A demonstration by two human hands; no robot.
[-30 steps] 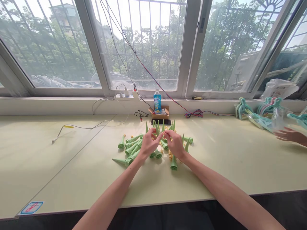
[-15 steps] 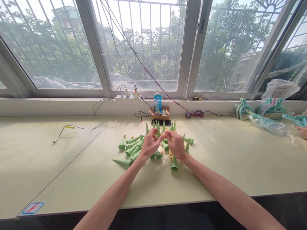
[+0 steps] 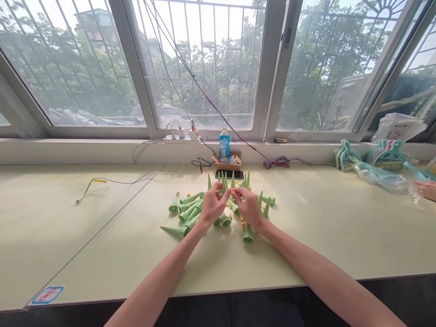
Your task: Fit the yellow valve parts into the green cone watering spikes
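Observation:
My left hand [image 3: 214, 204] is closed around a green plastic watering spike [image 3: 224, 182], whose pointed tip stands up above the fingers. Close against it, my right hand [image 3: 248, 205] has thumb and fingertips pinched together by the spike's side. A small yellow piece seems to be in that pinch, mostly hidden by the fingers. Around both hands lie several more green spikes [image 3: 195, 210], some upright and some on their sides. One spike with its open threaded end [image 3: 248, 236] facing me rests under my right wrist. Small yellow plastic parts [image 3: 243, 223] are scattered among them.
Behind the pile are a dark phone [image 3: 229, 174], a small cardboard box [image 3: 235, 159] and a blue-labelled bottle [image 3: 224, 146]. Cables [image 3: 277, 161] run along the back edge. At right, another person's hand [image 3: 425, 189] is near teal plastic tools [image 3: 384, 154] and plastic bags.
My right fingertips have shifted slightly left, closer to the spike in my left hand. The other person's hand at the far right has come a little further into view.

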